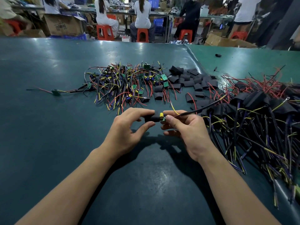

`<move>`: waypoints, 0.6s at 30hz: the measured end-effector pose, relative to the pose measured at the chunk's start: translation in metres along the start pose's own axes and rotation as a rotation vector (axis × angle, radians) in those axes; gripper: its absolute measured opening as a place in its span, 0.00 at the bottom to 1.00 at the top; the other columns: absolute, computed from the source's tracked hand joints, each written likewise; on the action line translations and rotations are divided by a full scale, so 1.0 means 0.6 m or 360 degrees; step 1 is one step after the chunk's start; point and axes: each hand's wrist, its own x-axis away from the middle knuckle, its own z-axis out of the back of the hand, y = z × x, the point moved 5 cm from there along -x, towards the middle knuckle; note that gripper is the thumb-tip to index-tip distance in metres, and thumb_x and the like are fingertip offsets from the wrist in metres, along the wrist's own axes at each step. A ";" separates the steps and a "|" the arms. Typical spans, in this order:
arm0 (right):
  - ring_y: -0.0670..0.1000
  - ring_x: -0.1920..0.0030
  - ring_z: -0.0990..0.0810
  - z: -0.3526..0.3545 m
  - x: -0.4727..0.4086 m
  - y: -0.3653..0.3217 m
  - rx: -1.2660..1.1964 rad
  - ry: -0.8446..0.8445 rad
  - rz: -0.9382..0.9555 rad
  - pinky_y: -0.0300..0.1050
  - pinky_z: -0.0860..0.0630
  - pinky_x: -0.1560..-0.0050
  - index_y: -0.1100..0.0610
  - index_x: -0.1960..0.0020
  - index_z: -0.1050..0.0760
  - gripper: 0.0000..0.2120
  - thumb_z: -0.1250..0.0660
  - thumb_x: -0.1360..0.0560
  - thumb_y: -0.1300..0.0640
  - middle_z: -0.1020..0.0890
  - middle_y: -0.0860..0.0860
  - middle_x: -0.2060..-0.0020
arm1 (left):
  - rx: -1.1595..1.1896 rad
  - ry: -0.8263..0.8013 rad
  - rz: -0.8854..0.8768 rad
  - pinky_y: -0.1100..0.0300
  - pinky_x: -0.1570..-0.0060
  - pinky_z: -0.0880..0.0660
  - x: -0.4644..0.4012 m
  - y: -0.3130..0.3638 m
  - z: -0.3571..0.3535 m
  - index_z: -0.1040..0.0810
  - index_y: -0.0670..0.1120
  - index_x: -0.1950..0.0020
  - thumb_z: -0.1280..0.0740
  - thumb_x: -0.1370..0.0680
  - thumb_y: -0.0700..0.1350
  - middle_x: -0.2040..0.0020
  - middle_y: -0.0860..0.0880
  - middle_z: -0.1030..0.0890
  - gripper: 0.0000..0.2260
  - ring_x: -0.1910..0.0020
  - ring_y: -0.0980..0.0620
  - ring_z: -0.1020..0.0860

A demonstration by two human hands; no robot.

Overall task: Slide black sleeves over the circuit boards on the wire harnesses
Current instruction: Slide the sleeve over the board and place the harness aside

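Note:
My left hand (pixel 129 125) pinches a black sleeve (pixel 152 118) between thumb and fingers, just above the table. My right hand (pixel 183 125) pinches a small green circuit board (pixel 162 118) with a yellow part on it. The board's near end sits at the sleeve's mouth. Its black, yellow and red wires (pixel 203 108) trail off to the right. A heap of bare harnesses (pixel 125 85) lies ahead, with loose black sleeves (pixel 186 80) beside it. Sleeved harnesses (pixel 259 111) pile up on the right.
One lone harness with a green board (pixel 56 92) lies at the left on the dark green table mat (pixel 48 127). A small black item (pixel 218 55) sits far right. Beyond the table edge, several people sit on red stools (pixel 104 32) among cardboard boxes.

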 end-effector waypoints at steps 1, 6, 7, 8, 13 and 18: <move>0.52 0.62 0.15 0.000 0.000 -0.001 -0.0014 -0.0006 0.0005 0.39 0.20 0.64 0.59 0.50 0.19 0.06 0.33 0.24 0.67 0.14 0.55 0.62 | -0.0029 -0.0013 -0.0030 0.58 0.48 0.24 -0.001 0.001 -0.001 0.19 0.42 0.41 0.26 0.25 0.42 0.47 0.50 0.18 0.13 0.49 0.54 0.21; 0.52 0.65 0.15 -0.004 0.004 -0.003 -0.0021 0.0044 0.0027 0.40 0.22 0.68 0.58 0.56 0.22 0.04 0.29 0.26 0.66 0.15 0.54 0.65 | -0.0185 -0.0032 -0.0198 0.47 0.49 0.23 -0.001 0.009 -0.006 0.19 0.39 0.42 0.27 0.25 0.42 0.48 0.49 0.17 0.13 0.49 0.46 0.20; 0.50 0.64 0.16 -0.004 0.004 -0.003 0.0014 0.0054 0.0030 0.39 0.22 0.68 0.55 0.58 0.20 0.05 0.28 0.27 0.65 0.15 0.52 0.65 | -0.0190 -0.0023 -0.0203 0.47 0.49 0.23 -0.001 0.009 -0.006 0.19 0.39 0.42 0.28 0.24 0.42 0.48 0.49 0.17 0.13 0.50 0.46 0.20; 0.49 0.63 0.16 -0.003 0.003 -0.003 0.0026 0.0059 0.0029 0.38 0.23 0.68 0.54 0.61 0.18 0.07 0.28 0.27 0.64 0.15 0.51 0.65 | -0.0189 -0.0013 -0.0204 0.46 0.50 0.23 -0.001 0.010 -0.006 0.19 0.39 0.42 0.28 0.25 0.42 0.48 0.49 0.17 0.13 0.50 0.45 0.20; 0.44 0.63 0.18 -0.004 0.001 -0.004 -0.0042 0.0061 0.0055 0.37 0.25 0.68 0.50 0.63 0.15 0.12 0.28 0.28 0.65 0.15 0.48 0.66 | -0.0150 0.0015 -0.0200 0.48 0.49 0.22 -0.004 0.020 -0.004 0.19 0.39 0.41 0.28 0.24 0.44 0.48 0.55 0.21 0.14 0.50 0.46 0.20; 0.42 0.63 0.18 -0.001 0.002 -0.014 0.0032 0.0172 0.0242 0.35 0.25 0.67 0.51 0.63 0.14 0.11 0.27 0.30 0.66 0.15 0.48 0.66 | -0.0103 -0.0062 -0.0065 0.47 0.48 0.22 -0.002 0.017 -0.007 0.20 0.41 0.39 0.29 0.24 0.46 0.48 0.53 0.20 0.16 0.49 0.47 0.19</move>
